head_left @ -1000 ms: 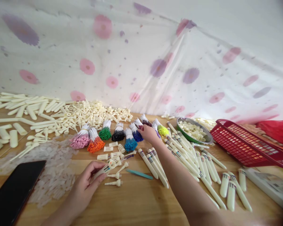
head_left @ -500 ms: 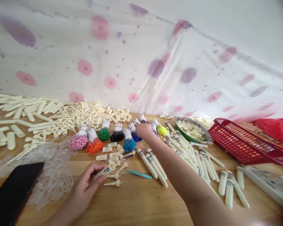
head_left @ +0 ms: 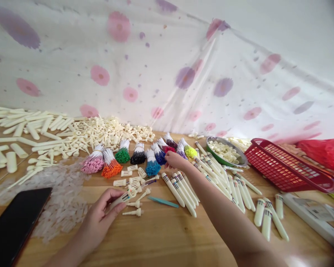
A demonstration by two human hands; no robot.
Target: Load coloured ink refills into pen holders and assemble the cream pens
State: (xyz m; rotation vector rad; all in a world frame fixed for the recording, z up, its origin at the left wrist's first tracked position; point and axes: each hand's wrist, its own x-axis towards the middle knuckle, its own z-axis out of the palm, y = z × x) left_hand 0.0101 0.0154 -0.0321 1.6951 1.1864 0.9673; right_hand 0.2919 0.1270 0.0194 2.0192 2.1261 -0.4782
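Observation:
My left hand is closed around a cream multicolour pen barrel, its open top tilted to the right with coloured pieces showing in the slots. My right hand is pinched beside the blue refill bundle, in front of the red refill bundle. Whatever lies between its fingertips is too small to make out. To the left stand more refill bundles: teal, black, green, orange and pink. A yellow bundle is just beyond my right wrist.
Slotted cream caps and teal tweezers lie between my hands. Several assembled pens lie under my right forearm. A phone and clear small tubes are left. A metal bowl and red basket stand right.
My right hand has drawn back from the red bundle toward me, uncovering that bundle. My left hand keeps the pen barrel in nearly the same place.

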